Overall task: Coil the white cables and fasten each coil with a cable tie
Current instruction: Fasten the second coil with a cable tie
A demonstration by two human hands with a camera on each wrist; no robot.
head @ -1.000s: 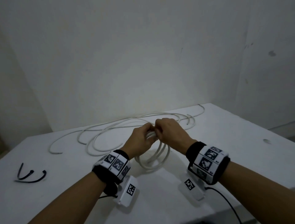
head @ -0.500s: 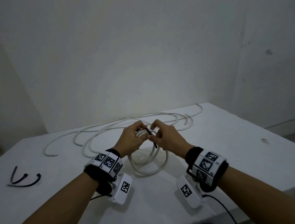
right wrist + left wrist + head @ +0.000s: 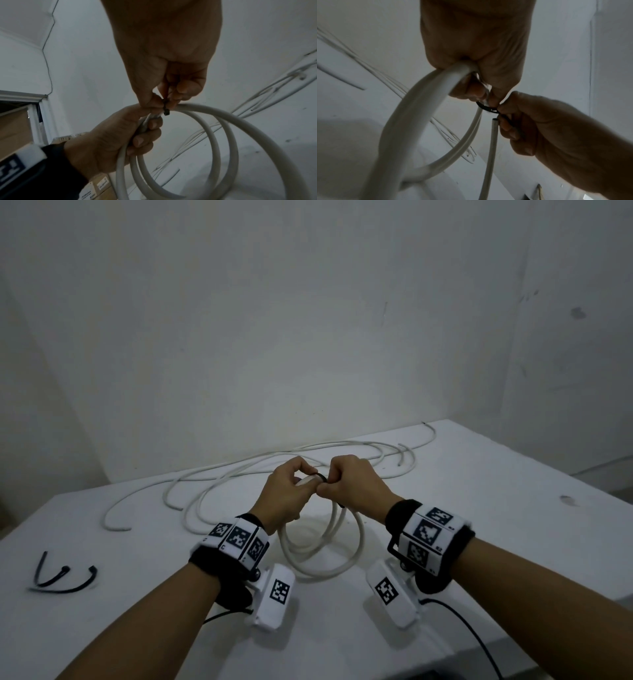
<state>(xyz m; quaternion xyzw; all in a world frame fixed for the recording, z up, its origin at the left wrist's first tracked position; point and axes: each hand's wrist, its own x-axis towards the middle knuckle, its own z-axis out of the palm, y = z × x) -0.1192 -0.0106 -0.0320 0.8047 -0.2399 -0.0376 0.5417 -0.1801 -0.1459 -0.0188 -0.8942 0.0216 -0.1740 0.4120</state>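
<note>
Head view: hands (image 3: 322, 487) mid-table (image 3: 479, 508), edges well apart

Smooth white plastic-sheathed cable coil (image 3: 323, 556), thin black plastic tie (image 3: 485, 107), matt white table (image 3: 513, 508).

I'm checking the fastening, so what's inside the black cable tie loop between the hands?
The black cable tie circles white cable strands of the coil, held by the left hand; the right hand pinches the tie. Fingers cover part of the bundle, so the strand count is unclear.
</note>
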